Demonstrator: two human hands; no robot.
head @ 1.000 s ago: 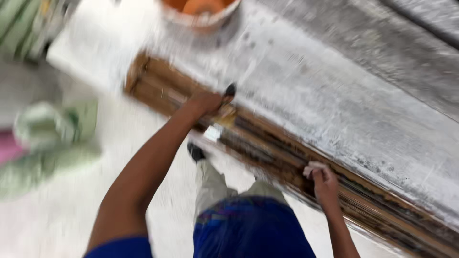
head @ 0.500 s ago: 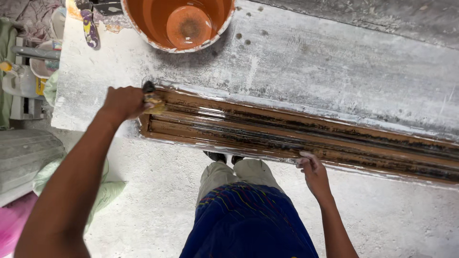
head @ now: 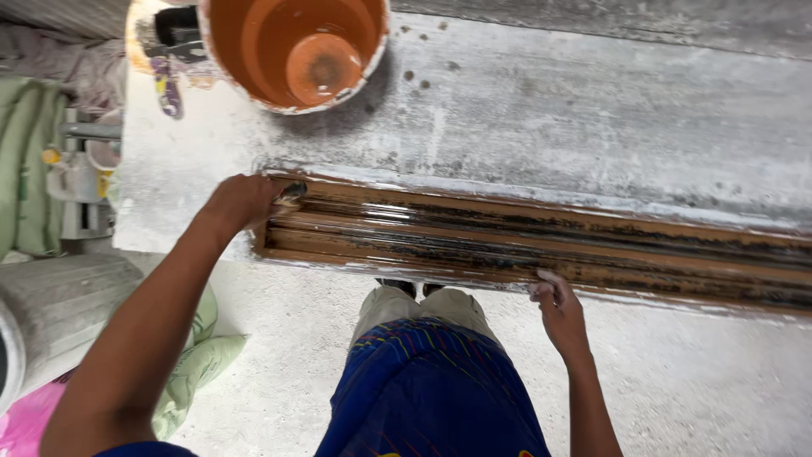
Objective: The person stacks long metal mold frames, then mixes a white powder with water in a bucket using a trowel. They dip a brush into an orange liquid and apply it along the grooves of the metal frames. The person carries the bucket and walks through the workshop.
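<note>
A long brown grooved mould (head: 524,245) lies along the near edge of a dusty grey worktable (head: 592,127), streaked with dark wet coating. My left hand (head: 241,201) is closed around a brush (head: 292,192) whose dark tip rests on the mould's left end. My right hand (head: 558,309) rests on the mould's near edge, fingers curled against it and holding nothing loose. Below me I see my blue patterned garment (head: 431,389) and light trousers.
An orange bucket (head: 296,51) stands on the table at the back left, beside a small tool with a coloured handle (head: 167,85). Green sacks (head: 30,169) and clutter sit at the left. A grey drum (head: 51,313) and pale bags lie on the floor.
The view has steadied and squared up over the table. My left hand has slid with the brush from the middle of the mould to its left end. My right hand stays on the near edge.
</note>
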